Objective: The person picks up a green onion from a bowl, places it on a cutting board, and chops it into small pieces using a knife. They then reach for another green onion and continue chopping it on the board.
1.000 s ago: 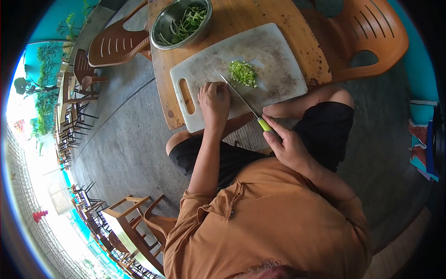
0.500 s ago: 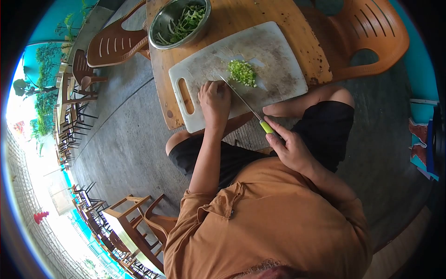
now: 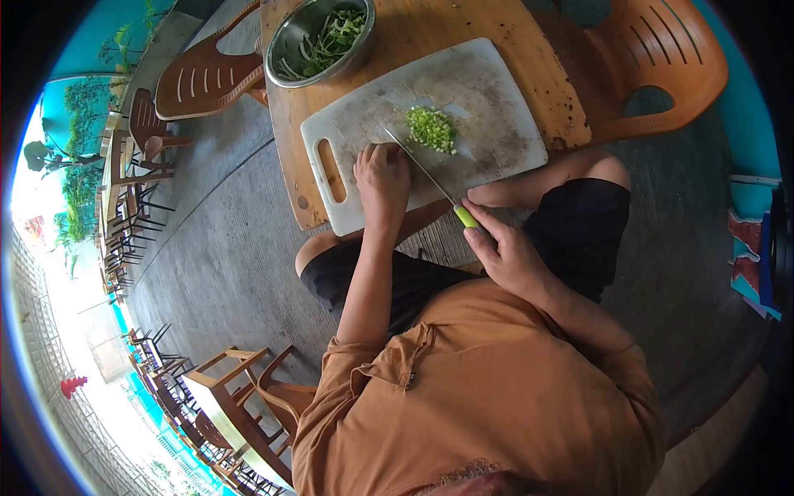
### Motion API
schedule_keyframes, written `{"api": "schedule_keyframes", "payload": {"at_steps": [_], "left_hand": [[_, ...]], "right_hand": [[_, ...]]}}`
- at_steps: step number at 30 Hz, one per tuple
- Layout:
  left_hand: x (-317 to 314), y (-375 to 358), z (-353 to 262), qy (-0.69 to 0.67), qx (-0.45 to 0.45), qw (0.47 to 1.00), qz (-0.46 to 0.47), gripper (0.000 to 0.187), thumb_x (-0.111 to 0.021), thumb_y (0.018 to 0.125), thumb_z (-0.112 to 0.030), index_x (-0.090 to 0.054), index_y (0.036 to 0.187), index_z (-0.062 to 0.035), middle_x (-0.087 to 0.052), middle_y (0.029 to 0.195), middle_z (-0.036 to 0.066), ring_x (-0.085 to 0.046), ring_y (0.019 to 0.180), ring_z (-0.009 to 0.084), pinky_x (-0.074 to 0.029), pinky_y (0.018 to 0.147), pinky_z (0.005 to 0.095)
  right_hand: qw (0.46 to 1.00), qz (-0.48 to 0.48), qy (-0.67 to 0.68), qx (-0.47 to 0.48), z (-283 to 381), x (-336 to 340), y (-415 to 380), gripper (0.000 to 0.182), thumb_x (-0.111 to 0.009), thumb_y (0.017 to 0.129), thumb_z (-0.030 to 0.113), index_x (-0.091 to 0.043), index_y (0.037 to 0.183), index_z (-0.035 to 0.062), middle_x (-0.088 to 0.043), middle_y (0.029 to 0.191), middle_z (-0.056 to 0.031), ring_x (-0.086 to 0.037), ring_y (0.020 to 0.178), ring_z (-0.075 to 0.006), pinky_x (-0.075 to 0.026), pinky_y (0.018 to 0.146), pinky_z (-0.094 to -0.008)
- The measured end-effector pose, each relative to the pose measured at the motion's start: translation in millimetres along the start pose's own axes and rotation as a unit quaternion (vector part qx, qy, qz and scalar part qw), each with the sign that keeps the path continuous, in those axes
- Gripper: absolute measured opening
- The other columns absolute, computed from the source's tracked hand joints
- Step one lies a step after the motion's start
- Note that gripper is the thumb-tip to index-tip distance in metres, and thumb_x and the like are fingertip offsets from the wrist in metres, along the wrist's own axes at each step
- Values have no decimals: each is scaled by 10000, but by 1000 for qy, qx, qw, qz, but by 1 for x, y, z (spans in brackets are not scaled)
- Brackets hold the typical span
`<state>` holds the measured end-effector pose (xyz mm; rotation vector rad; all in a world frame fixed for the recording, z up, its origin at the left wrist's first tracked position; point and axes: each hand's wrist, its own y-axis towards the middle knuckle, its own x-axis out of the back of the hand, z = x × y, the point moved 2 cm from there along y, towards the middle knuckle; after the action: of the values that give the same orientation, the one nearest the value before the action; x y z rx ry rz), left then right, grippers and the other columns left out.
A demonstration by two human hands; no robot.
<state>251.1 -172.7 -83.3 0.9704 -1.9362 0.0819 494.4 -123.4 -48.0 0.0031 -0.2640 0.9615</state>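
A knife with a bright green handle is gripped in my right hand. Its blade slants across the white cutting board, passing close beside the fingers of my left hand. Those fingers are curled down against the board near its handle slot; whatever they hold, if anything, is hidden beneath them. Just beyond the blade lies a small heap of finely chopped green vegetable, possibly scallion.
The board rests on a wooden table. At its far left corner stands a metal bowl of cut greens and pale slices. Orange-brown chairs flank the table, and my bent knees are under its near edge.
My right hand and the knife have shifted slightly up and to the left, the blade sliding along beside my left hand. My left hand has barely moved.
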Motion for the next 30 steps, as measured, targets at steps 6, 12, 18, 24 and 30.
{"api": "schedule_keyframes", "payload": {"at_steps": [6,12,18,24,30], "left_hand": [[-1,-1,3,-8,4,1000,-2,106,-737,893,-91,-739,983,-37,-692,939,110,-659,960,323,-482,939,453],[1,-1,2,-15,0,1000,1,114,-741,895,-100,-735,991,-40,-688,948,120,-655,975,333,-482,949,462],[1,-2,1,-29,1,1000,-2,95,-746,911,-119,-726,964,-42,-687,949,115,-651,966,331,-480,945,460],[-1,-2,2,-20,-3,1000,-10,82,-747,909,-111,-718,941,-41,-684,936,108,-648,949,324,-479,928,454],[0,-1,2,-15,3,1000,-5,77,-745,902,-96,-717,937,-33,-682,932,114,-646,959,329,-477,934,456]], "right_hand": [[1000,13,-17,-22,5,8,-15,501,-604,1090,219,-530,1521,-26,-732,1179,-295,-758,1037,-380,-582,888,-396],[999,8,22,-22,6,2,-8,502,-602,1093,221,-526,1526,-22,-724,1220,-297,-758,1075,-363,-580,911,-388],[1000,-2,7,-25,9,10,-13,509,-602,1098,231,-521,1538,-11,-748,1149,-265,-761,910,-259,-572,825,-357],[993,50,38,-99,14,15,-19,515,-604,1104,232,-509,1560,13,-745,969,-188,-702,808,-154,-557,756,-320],[995,45,46,-78,12,14,-21,511,-606,1103,228,-513,1555,10,-735,914,-164,-688,781,-138,-555,742,-310]]}}
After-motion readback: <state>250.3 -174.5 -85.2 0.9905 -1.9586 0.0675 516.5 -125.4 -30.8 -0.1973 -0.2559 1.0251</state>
